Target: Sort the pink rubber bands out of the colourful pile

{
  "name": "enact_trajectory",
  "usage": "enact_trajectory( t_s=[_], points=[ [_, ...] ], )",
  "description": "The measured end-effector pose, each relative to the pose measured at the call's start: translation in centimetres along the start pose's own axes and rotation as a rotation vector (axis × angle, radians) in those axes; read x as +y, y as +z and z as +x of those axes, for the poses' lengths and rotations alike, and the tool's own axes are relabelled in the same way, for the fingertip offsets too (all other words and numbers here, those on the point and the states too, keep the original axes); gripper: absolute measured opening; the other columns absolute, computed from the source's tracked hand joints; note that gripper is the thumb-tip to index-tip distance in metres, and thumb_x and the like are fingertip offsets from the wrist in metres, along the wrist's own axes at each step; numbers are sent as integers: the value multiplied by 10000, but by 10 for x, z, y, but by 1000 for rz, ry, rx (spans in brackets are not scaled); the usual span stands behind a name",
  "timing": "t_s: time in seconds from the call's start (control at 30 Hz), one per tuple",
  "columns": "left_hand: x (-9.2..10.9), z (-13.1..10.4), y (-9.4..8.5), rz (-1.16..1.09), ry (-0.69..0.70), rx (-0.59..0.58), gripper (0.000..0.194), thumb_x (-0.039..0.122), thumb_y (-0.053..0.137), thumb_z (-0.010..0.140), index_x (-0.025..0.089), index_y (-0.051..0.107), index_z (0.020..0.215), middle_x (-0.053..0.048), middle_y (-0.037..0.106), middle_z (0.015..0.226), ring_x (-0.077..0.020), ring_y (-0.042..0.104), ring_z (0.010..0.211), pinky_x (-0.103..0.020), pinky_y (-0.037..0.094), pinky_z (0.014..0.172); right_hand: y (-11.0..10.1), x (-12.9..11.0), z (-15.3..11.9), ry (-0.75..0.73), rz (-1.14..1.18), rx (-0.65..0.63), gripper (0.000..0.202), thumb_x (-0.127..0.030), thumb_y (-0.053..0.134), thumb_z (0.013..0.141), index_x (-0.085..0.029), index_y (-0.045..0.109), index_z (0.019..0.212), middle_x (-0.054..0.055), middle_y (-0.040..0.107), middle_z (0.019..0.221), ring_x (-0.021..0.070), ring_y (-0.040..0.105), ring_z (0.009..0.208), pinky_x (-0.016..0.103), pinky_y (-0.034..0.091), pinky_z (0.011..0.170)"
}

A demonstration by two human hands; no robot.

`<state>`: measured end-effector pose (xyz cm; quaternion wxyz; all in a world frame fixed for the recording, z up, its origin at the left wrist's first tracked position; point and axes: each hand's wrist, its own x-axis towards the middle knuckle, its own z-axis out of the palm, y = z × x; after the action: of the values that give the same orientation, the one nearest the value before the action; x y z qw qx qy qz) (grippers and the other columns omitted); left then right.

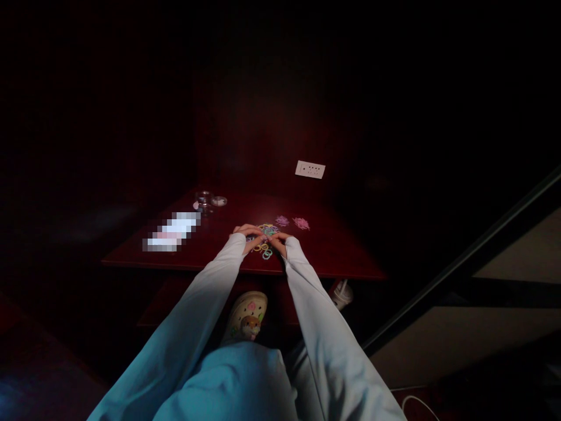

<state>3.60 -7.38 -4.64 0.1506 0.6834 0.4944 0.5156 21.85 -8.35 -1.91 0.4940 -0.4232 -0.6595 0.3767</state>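
Note:
A heap of small coloured hair ties (265, 248) in yellow, mint green and purple lies near the front edge of the dark red table (346, 257). Over its left side is my left hand (249, 231), fingers bent together towards the thumb. My right hand (279, 238) comes in from the right, with thumb and fingertips closed in a pinch at the heap. The fingertips of both hands nearly meet; what is between them is too small to make out. Behind them sit a purple bunch (282, 221) and a pink bunch (301, 223) of similar hair ties.
A clear jar (204, 200) and a round lid (219, 201) stand at the back left. Closer on the left lies a blurred-out bright object (173, 232). A socket plate (310, 169) is on the back wall. Below the table's right side is a white cup (342, 294).

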Motion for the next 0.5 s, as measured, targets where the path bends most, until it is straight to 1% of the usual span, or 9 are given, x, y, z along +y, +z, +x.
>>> enact_trajectory(
  t_s=[0.1, 0.2, 0.3, 0.4, 0.5],
  points=[
    [-1, 0, -3, 15, -1, -48, 108, 377, 771, 805, 315, 825, 875, 0, 774, 1120, -266, 652, 1124, -445, 438, 1053, 0, -1, 0, 11, -22, -1, 476, -669, 753, 649, -197, 692, 633, 3, 572, 582, 130, 453, 576, 279, 350, 562],
    [-4, 2, -6, 37, 6, -97, 72, 377, 784, 806, 312, 814, 811, 6, 772, 1128, -266, 646, 1131, -446, 434, 1044, -1, -3, 0, 32, -49, -10, 450, -641, 764, 673, -197, 703, 637, 5, 582, 582, 132, 453, 574, 280, 355, 559],
    [-5, 2, -8, 51, 25, -114, 98, 375, 770, 826, 290, 795, 784, 4, 768, 1155, -261, 644, 1136, -441, 428, 1032, -1, -1, 0, 19, -49, -26, 439, -629, 774, 694, -195, 716, 652, 6, 588, 590, 134, 462, 578, 281, 368, 566],
    [-5, 1, -7, 58, 31, -112, 94, 381, 772, 824, 294, 791, 793, 6, 768, 1165, -263, 643, 1125, -431, 434, 1016, 0, 4, 2, 2, -53, -43, 479, -674, 755, 687, -199, 711, 659, 6, 579, 591, 138, 466, 579, 283, 359, 567],
    [-6, 0, -7, 40, 33, -67, 103, 375, 740, 849, 290, 781, 809, 7, 769, 1164, -256, 649, 1116, -424, 437, 1026, -1, 12, 5, -22, -54, -20, 535, -737, 713, 680, -203, 692, 670, 3, 561, 593, 139, 454, 576, 285, 340, 568]
  ],
)
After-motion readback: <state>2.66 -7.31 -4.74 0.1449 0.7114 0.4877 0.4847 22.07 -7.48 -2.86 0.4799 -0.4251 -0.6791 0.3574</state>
